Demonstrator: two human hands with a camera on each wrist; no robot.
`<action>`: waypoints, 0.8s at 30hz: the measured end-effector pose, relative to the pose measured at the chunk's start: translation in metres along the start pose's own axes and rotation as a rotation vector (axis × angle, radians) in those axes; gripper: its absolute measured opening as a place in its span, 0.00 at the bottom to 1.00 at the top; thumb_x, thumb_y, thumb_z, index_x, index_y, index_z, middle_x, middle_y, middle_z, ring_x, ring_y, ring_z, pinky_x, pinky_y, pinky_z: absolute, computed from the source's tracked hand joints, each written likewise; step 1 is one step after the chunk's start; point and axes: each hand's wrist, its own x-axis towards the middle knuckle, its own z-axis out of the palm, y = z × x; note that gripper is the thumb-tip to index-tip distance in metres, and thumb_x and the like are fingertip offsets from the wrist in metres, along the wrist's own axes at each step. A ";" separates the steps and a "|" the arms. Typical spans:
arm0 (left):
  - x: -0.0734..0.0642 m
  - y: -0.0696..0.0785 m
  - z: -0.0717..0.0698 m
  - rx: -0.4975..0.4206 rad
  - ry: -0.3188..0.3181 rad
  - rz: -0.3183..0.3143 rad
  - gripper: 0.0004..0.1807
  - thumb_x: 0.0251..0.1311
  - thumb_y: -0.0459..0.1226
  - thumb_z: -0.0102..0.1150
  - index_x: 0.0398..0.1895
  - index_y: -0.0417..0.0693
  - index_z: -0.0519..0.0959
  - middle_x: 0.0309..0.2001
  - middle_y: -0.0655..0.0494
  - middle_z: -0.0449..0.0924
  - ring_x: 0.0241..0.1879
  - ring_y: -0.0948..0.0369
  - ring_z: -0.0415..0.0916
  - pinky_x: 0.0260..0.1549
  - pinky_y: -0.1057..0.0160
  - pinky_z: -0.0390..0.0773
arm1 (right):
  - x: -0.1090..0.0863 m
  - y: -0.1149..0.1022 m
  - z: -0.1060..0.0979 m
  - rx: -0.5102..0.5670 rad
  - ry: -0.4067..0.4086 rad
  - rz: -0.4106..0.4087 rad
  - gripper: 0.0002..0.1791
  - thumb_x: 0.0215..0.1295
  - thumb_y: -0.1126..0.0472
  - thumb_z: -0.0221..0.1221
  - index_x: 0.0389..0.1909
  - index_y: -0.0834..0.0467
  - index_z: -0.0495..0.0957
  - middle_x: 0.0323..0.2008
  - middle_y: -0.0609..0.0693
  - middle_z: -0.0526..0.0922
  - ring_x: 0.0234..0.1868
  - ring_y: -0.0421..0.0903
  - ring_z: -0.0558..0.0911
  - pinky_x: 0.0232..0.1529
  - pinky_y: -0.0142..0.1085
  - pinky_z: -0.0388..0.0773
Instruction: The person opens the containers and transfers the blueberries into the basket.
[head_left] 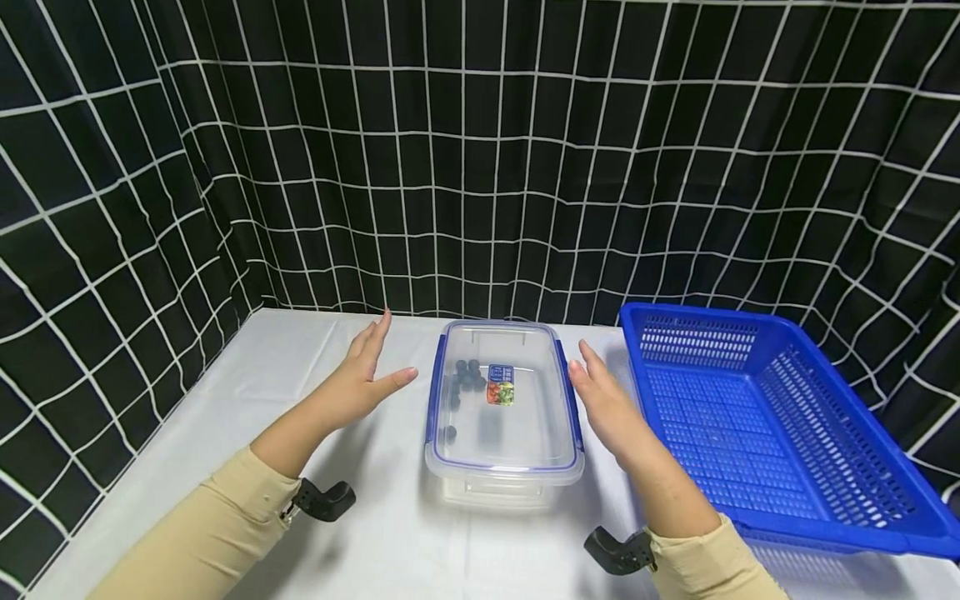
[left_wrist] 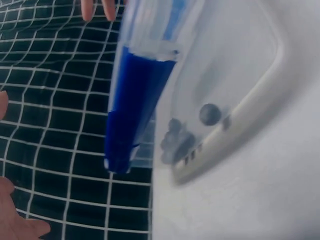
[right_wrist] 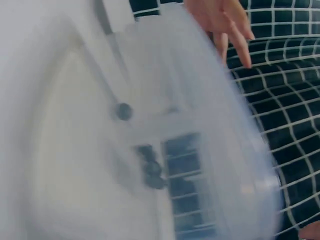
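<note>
A clear plastic food container (head_left: 525,433) with a blue-edged lid sits on the white table between my hands. Its lid lies over the top, and a small printed label (head_left: 500,385) is at its middle. Through the lid show several small dark round balls (head_left: 468,382), mostly along the left side. My left hand (head_left: 356,379) is held up left of the container, fingers extended and thumb toward it. On the other side my right hand (head_left: 611,408) is raised close to the blue side latch (head_left: 567,387), holding nothing. The left wrist view shows another blue latch (left_wrist: 137,95) hanging down.
To the right stands a large blue perforated basket (head_left: 720,429), close beside my right forearm. Black curtains with a white grid (head_left: 465,167) enclose the table (head_left: 300,350) at the back and sides. Black wrist cameras (head_left: 326,502) are strapped to both wrists.
</note>
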 end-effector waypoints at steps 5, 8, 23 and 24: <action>0.001 -0.004 0.013 -0.058 -0.030 -0.024 0.49 0.58 0.55 0.52 0.72 0.54 0.33 0.70 0.39 0.31 0.69 0.42 0.33 0.64 0.38 0.44 | 0.000 0.014 0.015 0.104 0.046 0.050 0.36 0.71 0.43 0.33 0.71 0.57 0.35 0.71 0.60 0.39 0.70 0.58 0.40 0.68 0.56 0.38; 0.002 -0.005 0.021 -0.121 -0.046 -0.044 0.49 0.58 0.54 0.53 0.72 0.53 0.33 0.70 0.40 0.32 0.69 0.44 0.32 0.65 0.39 0.42 | 0.002 0.025 0.022 0.200 0.077 0.070 0.36 0.71 0.46 0.35 0.71 0.58 0.35 0.71 0.60 0.38 0.70 0.59 0.41 0.69 0.55 0.39; 0.009 -0.013 0.064 -0.484 -0.052 -0.216 0.43 0.58 0.43 0.58 0.71 0.45 0.46 0.68 0.40 0.51 0.62 0.44 0.60 0.58 0.50 0.68 | 0.013 0.045 0.039 0.313 0.199 0.106 0.30 0.67 0.63 0.50 0.66 0.68 0.52 0.60 0.68 0.64 0.55 0.59 0.69 0.56 0.51 0.70; 0.008 -0.013 0.066 -0.506 -0.052 -0.219 0.41 0.58 0.41 0.58 0.70 0.44 0.48 0.66 0.39 0.55 0.60 0.45 0.63 0.56 0.52 0.70 | 0.014 0.046 0.039 0.309 0.211 0.100 0.29 0.66 0.64 0.50 0.66 0.68 0.54 0.59 0.68 0.65 0.54 0.58 0.70 0.56 0.50 0.71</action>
